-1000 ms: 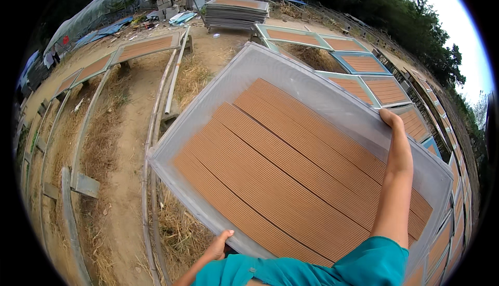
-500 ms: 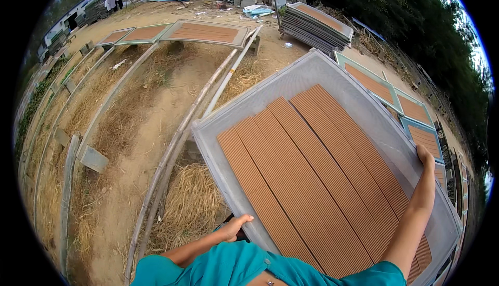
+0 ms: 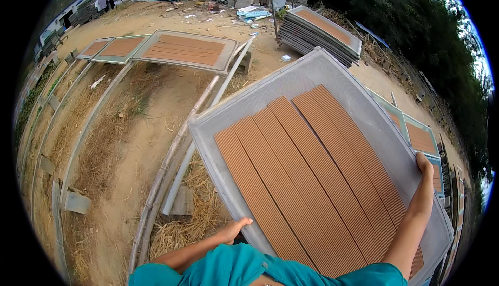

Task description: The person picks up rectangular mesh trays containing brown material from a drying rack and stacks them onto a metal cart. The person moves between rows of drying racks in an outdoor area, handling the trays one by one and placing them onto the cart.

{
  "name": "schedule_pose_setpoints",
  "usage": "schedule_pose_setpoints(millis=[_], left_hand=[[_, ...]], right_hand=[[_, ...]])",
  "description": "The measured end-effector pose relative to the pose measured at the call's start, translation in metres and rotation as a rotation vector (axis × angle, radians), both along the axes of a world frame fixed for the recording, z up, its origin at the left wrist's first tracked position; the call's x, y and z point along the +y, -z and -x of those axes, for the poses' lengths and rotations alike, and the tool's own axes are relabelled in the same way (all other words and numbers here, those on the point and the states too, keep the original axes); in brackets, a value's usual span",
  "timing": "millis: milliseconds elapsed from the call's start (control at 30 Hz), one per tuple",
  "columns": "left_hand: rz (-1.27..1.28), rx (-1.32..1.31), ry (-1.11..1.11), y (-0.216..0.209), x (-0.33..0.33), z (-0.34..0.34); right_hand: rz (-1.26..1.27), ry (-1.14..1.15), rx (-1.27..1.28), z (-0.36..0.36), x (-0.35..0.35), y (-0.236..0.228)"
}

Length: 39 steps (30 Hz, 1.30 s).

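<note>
A large mesh drying frame [image 3: 332,70] is held up in front of me, tilted, with its far corner pointing ahead. On its grey netting lie several long strips of brown ridged sheet [image 3: 306,182], side by side with narrow dark gaps. My left hand [image 3: 235,230] grips the near left edge, thumb on top and the other fingers hidden beneath. My right hand [image 3: 424,165] is closed round the right edge, its fingers out of sight under the rim. The right forearm crosses above the strips.
Three laid frames [image 3: 183,50] with brown sheets rest on long rails [image 3: 104,104] at the far left. Ahead stands a stack of frames [image 3: 317,32]. More frames [image 3: 420,136] line the right side. A pale pole [image 3: 182,174] and straw [image 3: 179,234] lie beside me on the left.
The laid frames and rails have shifted left and closer in the view, while the stack ahead looks nearer. The held frame stays in both my hands at nearly the same place.
</note>
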<state>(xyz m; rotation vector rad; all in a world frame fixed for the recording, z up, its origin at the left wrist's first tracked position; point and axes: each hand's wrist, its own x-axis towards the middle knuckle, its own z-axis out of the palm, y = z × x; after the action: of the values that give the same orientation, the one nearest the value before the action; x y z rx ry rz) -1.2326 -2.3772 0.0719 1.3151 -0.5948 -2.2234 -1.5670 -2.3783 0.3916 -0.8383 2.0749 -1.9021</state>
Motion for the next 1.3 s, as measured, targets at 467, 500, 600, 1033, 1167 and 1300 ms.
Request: schedule_pose_setpoints(millis=[467,500,600,1033,1167,1300], left_hand=[[-0.164,0.124,-0.176,-0.02,-0.412,0.158],[-0.154,0.137,-0.183,-0.019,-0.446,0.165],[-0.225,0.157,-0.078,-0.007,-0.543,0.203],[-0.019,-0.037,-0.08,-0.021,-0.934,0.335],[-0.19,0.048,0.084,-0.06,-1.076,0.39],[-0.031,-0.001,0.049,-0.037,-1.174,0.458]], right_hand=[[-0.099,-0.016,0.016,0.19,-0.442,-0.008],[-0.106,-0.024,0.019,0.201,-0.481,-0.008],[-0.153,0.06,0.107,0.246,-0.589,-0.035],[-0.366,0.125,0.05,0.424,-0.943,-0.005],[-0.378,0.099,0.032,0.5,-1.054,0.017],[-0.46,0.116,0.031,0.577,-1.146,0.011]])
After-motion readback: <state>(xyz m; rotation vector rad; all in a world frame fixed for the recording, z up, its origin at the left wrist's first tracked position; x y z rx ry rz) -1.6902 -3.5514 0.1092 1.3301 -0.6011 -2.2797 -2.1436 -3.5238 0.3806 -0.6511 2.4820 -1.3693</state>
